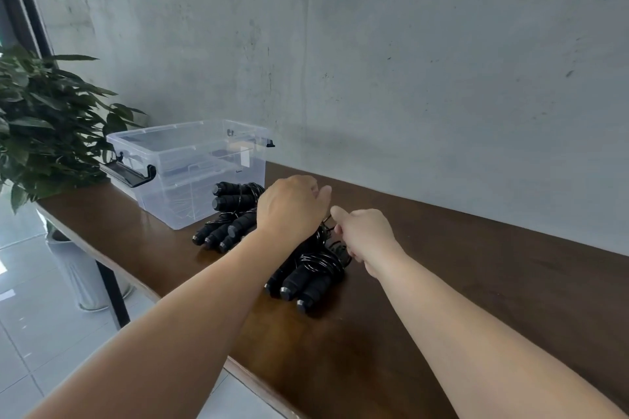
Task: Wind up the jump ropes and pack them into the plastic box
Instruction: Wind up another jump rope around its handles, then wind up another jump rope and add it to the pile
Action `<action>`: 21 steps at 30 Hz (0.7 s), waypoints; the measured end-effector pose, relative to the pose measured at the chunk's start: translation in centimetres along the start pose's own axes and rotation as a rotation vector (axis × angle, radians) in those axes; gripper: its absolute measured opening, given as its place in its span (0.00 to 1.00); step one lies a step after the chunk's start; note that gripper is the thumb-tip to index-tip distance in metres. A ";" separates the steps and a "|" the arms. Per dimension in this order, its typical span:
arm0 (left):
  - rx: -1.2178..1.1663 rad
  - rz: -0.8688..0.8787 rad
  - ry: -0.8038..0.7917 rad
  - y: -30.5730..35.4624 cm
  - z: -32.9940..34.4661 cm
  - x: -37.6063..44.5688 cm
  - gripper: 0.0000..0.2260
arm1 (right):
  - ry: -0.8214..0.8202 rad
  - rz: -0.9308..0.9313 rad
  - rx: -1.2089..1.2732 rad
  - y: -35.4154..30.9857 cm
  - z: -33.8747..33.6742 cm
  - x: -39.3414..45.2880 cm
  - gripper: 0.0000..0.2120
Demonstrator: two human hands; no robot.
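Black jump ropes with foam handles lie on the brown table (476, 282). A near bundle (306, 279) sits under my hands, its handles pointing toward me. A second pile of wound ropes (231, 214) lies beside the clear plastic box (190, 173), which stands open at the table's left end. My left hand (289, 207) reaches over the near bundle with curled fingers; what they hold is hidden. My right hand (366, 233) pinches the thin black cord at the bundle's far side.
A leafy potted plant (44, 126) in a white pot stands left of the table, close to the box. A grey concrete wall runs right behind the table. The table's front edge falls off to a tiled floor (41, 350).
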State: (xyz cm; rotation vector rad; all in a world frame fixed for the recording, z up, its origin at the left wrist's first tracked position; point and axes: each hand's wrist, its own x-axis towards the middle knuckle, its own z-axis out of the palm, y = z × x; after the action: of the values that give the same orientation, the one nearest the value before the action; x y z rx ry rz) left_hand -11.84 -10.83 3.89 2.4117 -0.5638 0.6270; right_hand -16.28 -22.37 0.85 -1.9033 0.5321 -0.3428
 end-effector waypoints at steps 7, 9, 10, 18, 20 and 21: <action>-0.321 -0.011 -0.078 4.0 1.1 0.5 0.18 | 0.106 -0.018 0.086 -0.6 -4.3 -1.2 0.20; -0.419 0.005 -0.101 5.8 1.8 0.2 0.19 | 0.156 -0.023 0.093 -0.2 -6.0 -1.6 0.21; -0.471 0.011 -0.114 6.7 2.1 0.0 0.19 | 0.179 -0.028 0.096 0.0 -6.9 -1.8 0.21; -0.780 0.022 -0.268 16.9 5.6 -3.2 0.22 | 0.475 -0.043 0.085 3.0 -15.9 -6.1 0.21; -0.842 0.063 -0.327 19.7 6.3 -4.6 0.23 | 0.553 -0.044 0.084 3.9 -18.6 -7.4 0.22; -0.868 0.089 -0.350 21.5 6.8 -5.5 0.23 | 0.589 -0.041 0.077 4.6 -20.3 -8.3 0.23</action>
State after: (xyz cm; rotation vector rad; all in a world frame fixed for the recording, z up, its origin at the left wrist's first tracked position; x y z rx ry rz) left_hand -25.32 -29.66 5.09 1.6650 -0.8709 -0.0437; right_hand -33.88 -35.74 4.41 -1.7278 0.8512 -0.9513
